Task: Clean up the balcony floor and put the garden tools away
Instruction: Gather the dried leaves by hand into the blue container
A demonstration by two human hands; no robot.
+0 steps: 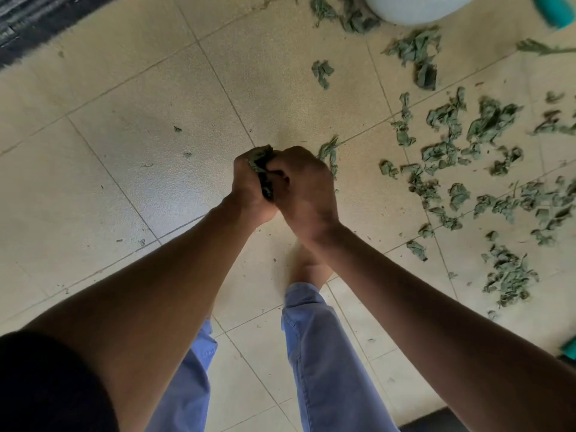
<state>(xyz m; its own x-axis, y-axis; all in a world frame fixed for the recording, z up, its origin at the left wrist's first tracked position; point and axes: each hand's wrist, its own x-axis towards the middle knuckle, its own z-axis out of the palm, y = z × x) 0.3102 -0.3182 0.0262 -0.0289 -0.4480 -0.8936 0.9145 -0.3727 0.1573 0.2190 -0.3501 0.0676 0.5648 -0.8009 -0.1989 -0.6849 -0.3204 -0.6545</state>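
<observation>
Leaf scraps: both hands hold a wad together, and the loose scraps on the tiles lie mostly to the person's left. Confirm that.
Not quite. The left hand and right hand do hold a wad of leaves, but the head view shows the loose scraps mostly to the person's right.

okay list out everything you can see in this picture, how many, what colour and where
leaves: many scattered clumps, dull green, floor at right
leaf wad: one, dark green, squeezed between both hands
tub: one, pale, top edge, only partly in view
teal thing: one, top right corner, blurred, cannot tell what
mat: one, dark, top left corner
floor: beige tiles, specks of debris
left hand: grips the wad
right hand: grips the wad
legs: two, blue trousers, bottom centre
</observation>
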